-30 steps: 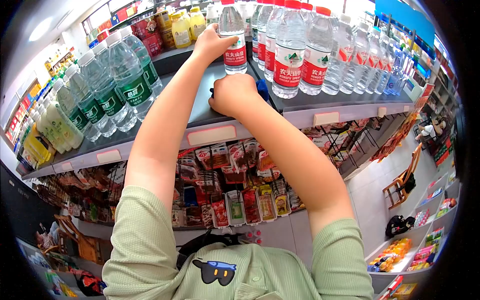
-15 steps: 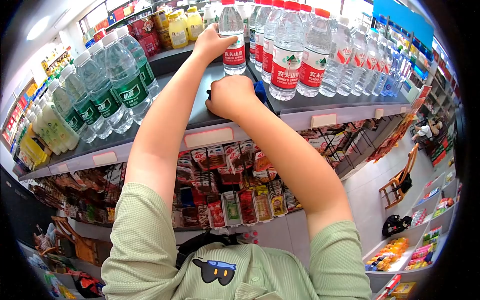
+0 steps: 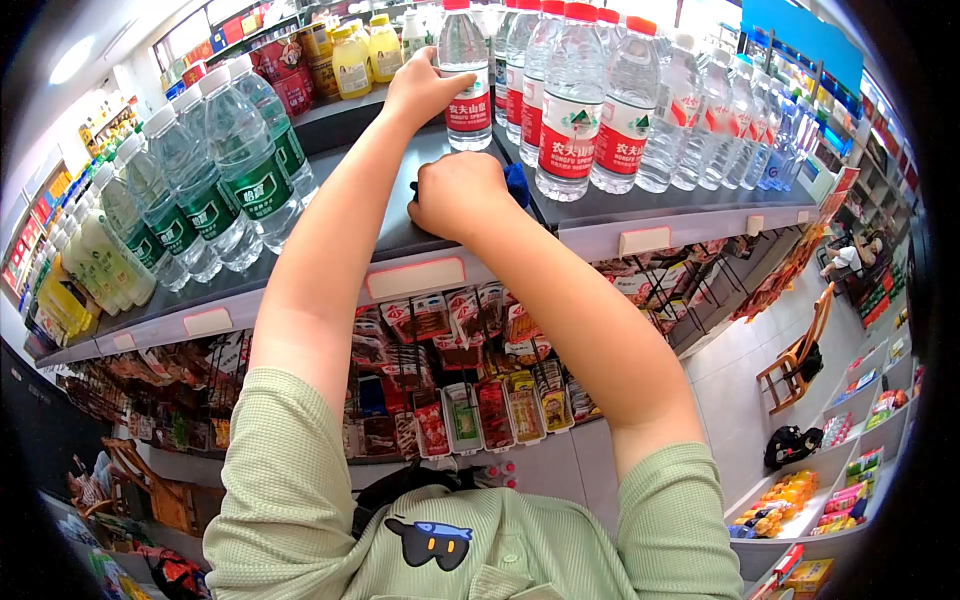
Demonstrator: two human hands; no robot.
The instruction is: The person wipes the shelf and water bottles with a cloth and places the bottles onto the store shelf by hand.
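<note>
In the head view, my left hand is closed around the side of a clear water bottle with a red cap and a red-and-white label. The bottle is upright at the back of the dark shelf top. Just in front of it, my right hand is in a fist on the same surface. Bunched blue cloth sticks out beside that fist; the rest of it is hidden by my fingers. More red-capped water bottles stand close together to the right of my hands.
Green-labelled bottles line the shelf on the left, with yellow-capped bottles behind. Clear bottles continue on the right. Packaged snacks hang below the front edge. A wooden chair stands on the floor at right.
Very little differs. My right fist has shifted slightly left with the cloth, and the view has moved a little; my left hand stays on the bottle.
</note>
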